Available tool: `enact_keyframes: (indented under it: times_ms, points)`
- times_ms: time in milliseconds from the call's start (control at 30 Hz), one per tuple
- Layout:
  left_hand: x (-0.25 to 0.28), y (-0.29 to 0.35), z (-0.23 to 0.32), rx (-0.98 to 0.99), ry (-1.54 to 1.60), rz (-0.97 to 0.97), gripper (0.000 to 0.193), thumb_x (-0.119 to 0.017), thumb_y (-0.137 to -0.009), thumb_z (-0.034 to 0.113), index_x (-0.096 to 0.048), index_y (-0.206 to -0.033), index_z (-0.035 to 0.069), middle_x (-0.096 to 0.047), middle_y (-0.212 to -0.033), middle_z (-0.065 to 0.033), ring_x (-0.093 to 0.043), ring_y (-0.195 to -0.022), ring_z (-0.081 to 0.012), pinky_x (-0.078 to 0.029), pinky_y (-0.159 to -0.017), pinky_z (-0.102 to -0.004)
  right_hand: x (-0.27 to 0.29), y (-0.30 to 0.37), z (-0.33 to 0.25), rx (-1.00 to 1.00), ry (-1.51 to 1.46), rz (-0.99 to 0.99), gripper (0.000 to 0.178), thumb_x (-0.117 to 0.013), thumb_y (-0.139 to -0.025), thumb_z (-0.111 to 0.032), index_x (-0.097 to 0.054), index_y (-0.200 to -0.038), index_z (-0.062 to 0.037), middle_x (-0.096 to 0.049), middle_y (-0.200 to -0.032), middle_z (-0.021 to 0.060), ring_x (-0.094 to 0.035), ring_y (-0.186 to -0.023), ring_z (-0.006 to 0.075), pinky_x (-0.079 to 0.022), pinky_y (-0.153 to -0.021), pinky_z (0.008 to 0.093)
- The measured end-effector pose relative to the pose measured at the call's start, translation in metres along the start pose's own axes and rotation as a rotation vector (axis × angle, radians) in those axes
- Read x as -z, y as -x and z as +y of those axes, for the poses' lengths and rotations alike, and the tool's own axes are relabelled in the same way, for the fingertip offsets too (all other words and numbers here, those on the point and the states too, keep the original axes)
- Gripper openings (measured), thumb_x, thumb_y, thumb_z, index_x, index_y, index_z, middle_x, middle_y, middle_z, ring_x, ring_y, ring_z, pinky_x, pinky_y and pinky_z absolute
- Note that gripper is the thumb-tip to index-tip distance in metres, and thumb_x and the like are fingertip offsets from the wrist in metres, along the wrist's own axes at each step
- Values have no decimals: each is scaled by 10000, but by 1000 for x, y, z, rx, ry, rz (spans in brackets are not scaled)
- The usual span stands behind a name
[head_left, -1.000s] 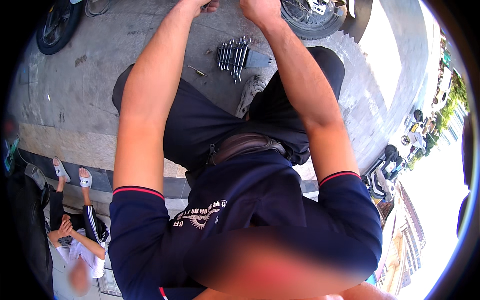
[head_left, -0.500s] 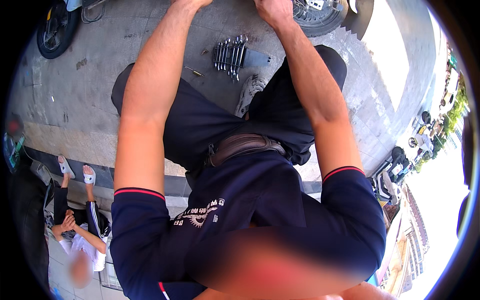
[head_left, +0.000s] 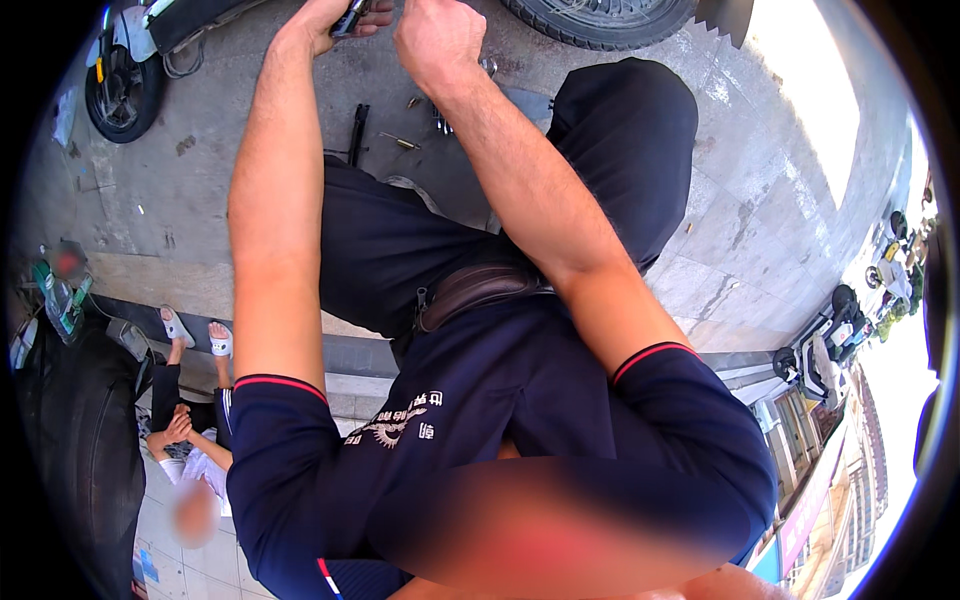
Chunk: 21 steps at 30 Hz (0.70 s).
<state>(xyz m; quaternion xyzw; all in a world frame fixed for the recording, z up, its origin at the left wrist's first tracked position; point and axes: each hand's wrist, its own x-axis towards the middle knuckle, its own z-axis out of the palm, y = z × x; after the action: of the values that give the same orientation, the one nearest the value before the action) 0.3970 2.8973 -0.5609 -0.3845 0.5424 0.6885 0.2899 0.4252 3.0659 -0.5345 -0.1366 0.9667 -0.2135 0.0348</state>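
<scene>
At the top edge my left hand (head_left: 322,24) is closed around a slim black object (head_left: 348,18), whose kind I cannot make out. My right hand (head_left: 440,42) is beside it, curled into a fist with its knuckles up. Whatever the fist may hold is hidden. Beneath my right forearm, parts of several metal wrenches (head_left: 443,122) show on the ground. A small screwdriver-like tool (head_left: 401,142) lies left of them, and a black bar-shaped tool (head_left: 358,135) lies farther left, near my knee.
A spoked wheel with a black tyre (head_left: 610,28) stands at the top, right of my hands. Another small wheel (head_left: 124,95) of a vehicle is at the upper left. A person in slides (head_left: 190,440) sits at the lower left. Parked scooters (head_left: 820,355) line the right.
Both hands have come lower into view, and my right arm has swung left, close to the left hand and across the wrenches. The black object and the black bar-shaped tool now show.
</scene>
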Motion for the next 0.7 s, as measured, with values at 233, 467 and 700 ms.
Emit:
enact_keyframes:
  times_ms: [233, 467, 700]
  points:
    - [28, -32, -21, 12, 219, -234, 303, -489, -1014, 337, -613, -818, 141, -590, -655, 4, -485, -464, -110, -361, -376, -241, 7, -11, -7, -29, -25, -22, 180, -577, -940, -151, -671, -1048, -41, -709, -921, 155, -745, -738, 335, -597, -631, 464]
    - [2, -34, -33, -83, 337, -43, 319, -447, -1000, 313, -600, -771, 151, -546, -583, 12, -451, -427, -116, -334, -356, -253, 7, -22, -7, 66, -7, -4, 166, -613, -908, -167, -700, -937, -29, -721, -902, 162, -752, -756, 328, -596, -645, 448]
    - [-29, -35, -36, -185, 588, -5, 245, -521, -974, 280, -677, -878, 118, -674, -746, -51, -633, -597, -215, -523, -504, -359, 7, -48, -14, 220, 155, -147, 179, -646, -868, -165, -790, -858, -59, -769, -892, 146, -770, -803, 285, -607, -681, 415]
